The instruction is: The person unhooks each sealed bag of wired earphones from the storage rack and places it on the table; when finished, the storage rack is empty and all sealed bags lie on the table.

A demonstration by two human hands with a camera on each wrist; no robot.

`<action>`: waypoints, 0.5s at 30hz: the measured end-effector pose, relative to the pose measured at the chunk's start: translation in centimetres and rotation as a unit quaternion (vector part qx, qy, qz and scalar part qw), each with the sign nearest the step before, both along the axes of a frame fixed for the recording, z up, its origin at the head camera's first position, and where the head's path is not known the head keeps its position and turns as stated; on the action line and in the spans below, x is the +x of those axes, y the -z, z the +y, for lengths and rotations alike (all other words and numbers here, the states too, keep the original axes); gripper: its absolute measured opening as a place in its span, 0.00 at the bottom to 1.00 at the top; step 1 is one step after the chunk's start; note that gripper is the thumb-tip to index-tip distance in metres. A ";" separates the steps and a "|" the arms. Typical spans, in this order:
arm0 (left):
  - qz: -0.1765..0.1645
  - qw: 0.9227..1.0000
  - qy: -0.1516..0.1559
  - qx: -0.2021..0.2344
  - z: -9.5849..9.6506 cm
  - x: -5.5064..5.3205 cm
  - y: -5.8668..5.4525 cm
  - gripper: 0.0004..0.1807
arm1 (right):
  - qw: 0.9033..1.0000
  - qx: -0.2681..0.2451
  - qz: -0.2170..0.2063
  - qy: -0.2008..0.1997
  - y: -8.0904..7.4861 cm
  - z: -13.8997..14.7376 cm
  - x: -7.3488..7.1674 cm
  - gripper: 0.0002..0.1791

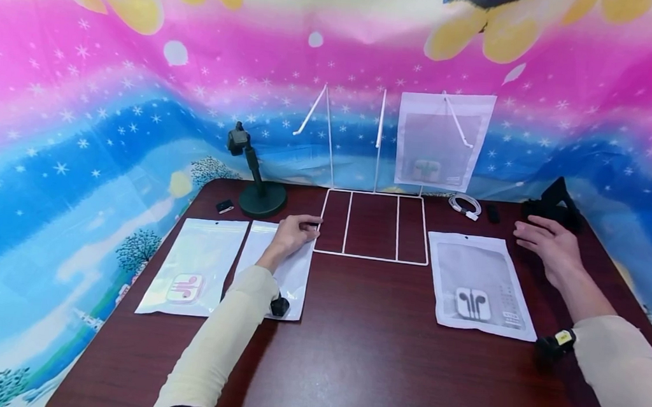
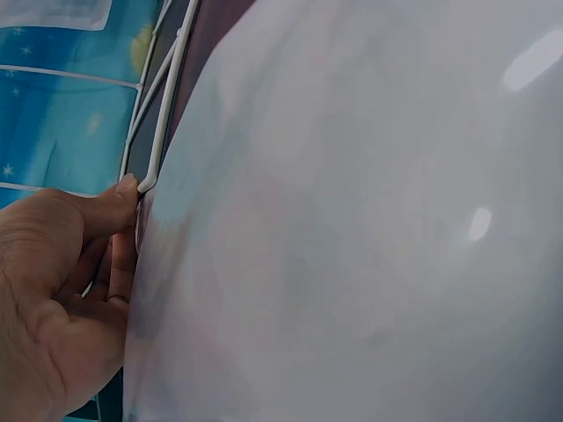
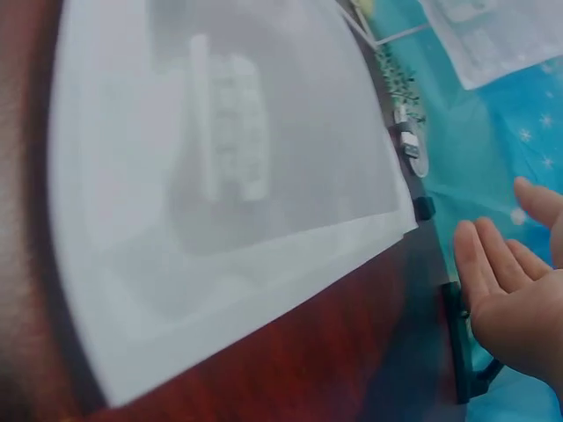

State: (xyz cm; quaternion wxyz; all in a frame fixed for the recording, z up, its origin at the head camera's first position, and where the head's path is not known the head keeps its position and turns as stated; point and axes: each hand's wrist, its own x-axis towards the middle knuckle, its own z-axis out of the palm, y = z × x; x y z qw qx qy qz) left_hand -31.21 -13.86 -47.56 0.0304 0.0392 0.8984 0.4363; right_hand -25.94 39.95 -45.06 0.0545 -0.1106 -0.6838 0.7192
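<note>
A white wire display rack (image 1: 370, 257) with several hooks stands at the back of the table. My left hand (image 1: 296, 232) pinches the rack's left base wire near its corner, thumb on the wire in the left wrist view. Below that arm lies a white pouch (image 1: 253, 249), partly covered by it. My right hand (image 1: 552, 247) is held with fingers extended above the table's right side, touching nothing. Nearest to it are a pouch with wired earphones (image 1: 473, 304) and a black stand (image 1: 556, 205). Another earphone pouch (image 1: 445, 136) hangs on the rack's right hook.
At the left lies a pouch with pink earphones (image 1: 186, 288). Behind it are a small black item (image 1: 225, 207) and a dark stand with a round base (image 1: 263, 198). A coiled white cable (image 1: 465, 206) and a small black object (image 1: 493, 213) lie right of the rack.
</note>
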 end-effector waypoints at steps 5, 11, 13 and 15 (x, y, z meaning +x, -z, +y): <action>-0.001 1.000 0.000 0.000 0.0 0.0 -0.1 0.19 | 0.999 -0.017 0.027 -0.015 -1.8 -0.5 -0.7 0.41; 0.001 1.000 0.002 0.002 -0.1 -0.1 -0.1 0.19 | 0.997 -0.038 0.056 -0.033 -5.0 -1.4 -2.0 0.43; 0.000 1.000 0.003 0.001 -0.1 -0.1 0.0 0.19 | 0.996 -0.043 0.066 -0.037 -6.3 -1.8 -2.4 0.43; -0.001 1.000 0.003 0.000 -0.1 0.0 0.1 0.19 | 0.995 -0.049 0.073 -0.037 -7.7 -2.3 -3.0 0.44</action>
